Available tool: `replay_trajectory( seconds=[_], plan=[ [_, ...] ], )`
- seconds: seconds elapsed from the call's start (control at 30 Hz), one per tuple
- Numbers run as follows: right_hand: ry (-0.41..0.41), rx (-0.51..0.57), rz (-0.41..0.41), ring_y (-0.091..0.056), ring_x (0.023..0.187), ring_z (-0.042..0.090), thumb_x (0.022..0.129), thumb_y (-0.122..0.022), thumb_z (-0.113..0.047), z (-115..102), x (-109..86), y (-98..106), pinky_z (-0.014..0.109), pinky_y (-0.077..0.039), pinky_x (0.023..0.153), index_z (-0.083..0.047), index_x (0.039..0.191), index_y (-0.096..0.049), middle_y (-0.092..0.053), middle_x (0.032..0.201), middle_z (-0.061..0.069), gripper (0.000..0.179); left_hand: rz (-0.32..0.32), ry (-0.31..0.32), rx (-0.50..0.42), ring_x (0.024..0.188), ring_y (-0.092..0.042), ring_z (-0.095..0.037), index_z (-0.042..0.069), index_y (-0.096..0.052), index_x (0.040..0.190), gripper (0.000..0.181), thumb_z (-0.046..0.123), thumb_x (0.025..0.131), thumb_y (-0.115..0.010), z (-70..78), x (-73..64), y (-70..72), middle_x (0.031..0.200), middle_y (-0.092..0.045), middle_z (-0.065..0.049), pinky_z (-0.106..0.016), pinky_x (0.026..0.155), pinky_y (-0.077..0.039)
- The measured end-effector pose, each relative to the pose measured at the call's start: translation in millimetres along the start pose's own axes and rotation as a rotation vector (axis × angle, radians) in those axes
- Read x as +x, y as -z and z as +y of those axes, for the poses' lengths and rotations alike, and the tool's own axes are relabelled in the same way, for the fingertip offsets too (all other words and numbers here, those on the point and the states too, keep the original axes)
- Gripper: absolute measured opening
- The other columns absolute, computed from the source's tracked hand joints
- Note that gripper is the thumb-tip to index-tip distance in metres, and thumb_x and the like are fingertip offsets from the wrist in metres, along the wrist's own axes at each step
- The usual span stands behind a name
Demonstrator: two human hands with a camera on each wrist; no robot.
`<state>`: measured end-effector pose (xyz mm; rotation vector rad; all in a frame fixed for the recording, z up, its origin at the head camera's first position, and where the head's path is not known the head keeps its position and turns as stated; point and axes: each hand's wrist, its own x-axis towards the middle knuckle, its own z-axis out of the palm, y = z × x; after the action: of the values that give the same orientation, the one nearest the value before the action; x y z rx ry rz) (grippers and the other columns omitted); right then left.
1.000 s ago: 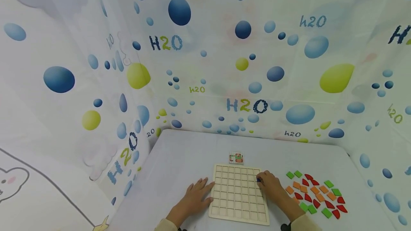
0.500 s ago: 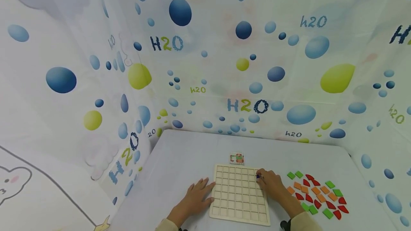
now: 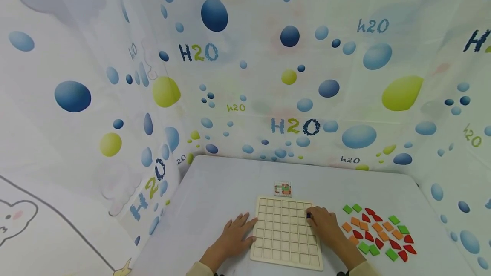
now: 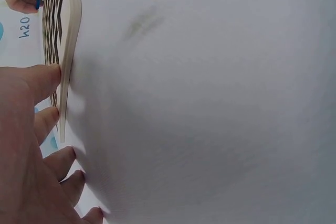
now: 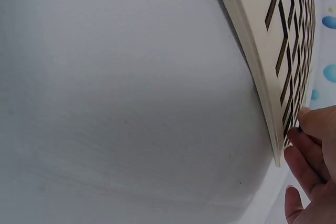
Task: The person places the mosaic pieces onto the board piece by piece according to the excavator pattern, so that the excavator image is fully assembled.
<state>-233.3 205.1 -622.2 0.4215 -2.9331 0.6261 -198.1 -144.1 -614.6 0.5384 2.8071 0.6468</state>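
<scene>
A pale wooden grid board (image 3: 281,234) lies flat on the white table. Beside its left edge is my left hand (image 3: 234,235), fingers spread, with thumb and index fingertip touching the rim, as the left wrist view also shows. Over the board's upper right edge, my right hand (image 3: 325,224) pinches a small dark blue piece (image 3: 308,215) between thumb and fingertips. The left wrist view catches that blue piece (image 4: 38,3) at the far side of the board. Fingers hide most of its shape.
Loose green, orange and red pieces (image 3: 377,227) lie scattered right of the board. Behind the board sits a small printed pattern card (image 3: 283,188). A white curtain (image 3: 261,88) with printed drops and lettering surrounds the table.
My right hand slid slightly away along the board's right edge, then came back a little nearer, still pinching the blue piece. The left hand stays in place.
</scene>
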Motion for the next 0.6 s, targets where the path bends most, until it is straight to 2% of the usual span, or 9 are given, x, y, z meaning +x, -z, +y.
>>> replay_trajectory(
  seconds=[0.23, 0.37, 0.6],
  plan=[
    [-0.017, -0.047, -0.031, -0.065, 0.107, 0.025, 0.098, -0.076, -0.019, -0.4, -5.5, -2.8, 0.051, -0.051, 0.083, -0.013, 0.120, -0.070, -0.070, 0.113, 0.002, 0.023, 0.006, 0.003, 0.009, 0.157, -0.031, -0.041, 0.028, -0.046, 0.161, 0.062, 0.047, 0.105, -0.061, 1.2, -1.5, 0.5, 0.170, -0.036, -0.014, -0.070, 0.124, -0.023],
    [-0.006, -0.074, -0.022, -0.065, 0.107, 0.024, 0.097, -0.078, -0.021, 2.7, -8.5, -7.7, 0.047, -0.051, 0.080, -0.013, 0.117, -0.072, -0.068, 0.113, 0.001, 0.022, 0.008, 0.001, 0.004, 0.157, -0.031, -0.042, 0.027, -0.046, 0.161, 0.062, 0.046, 0.105, -0.062, 2.0, -2.1, 1.1, 0.170, -0.036, -0.015, -0.071, 0.123, -0.023],
    [-0.036, -0.021, -0.049, -0.064, 0.108, 0.023, 0.096, -0.078, -0.018, 3.8, -10.5, -2.9, 0.045, -0.051, 0.080, -0.014, 0.113, -0.073, -0.066, 0.111, 0.001, 0.018, 0.007, 0.003, 0.000, 0.158, -0.030, -0.042, 0.028, -0.046, 0.161, 0.062, 0.047, 0.105, -0.062, 1.3, -1.3, 0.0, 0.170, -0.036, -0.015, -0.071, 0.124, -0.022]
  ],
)
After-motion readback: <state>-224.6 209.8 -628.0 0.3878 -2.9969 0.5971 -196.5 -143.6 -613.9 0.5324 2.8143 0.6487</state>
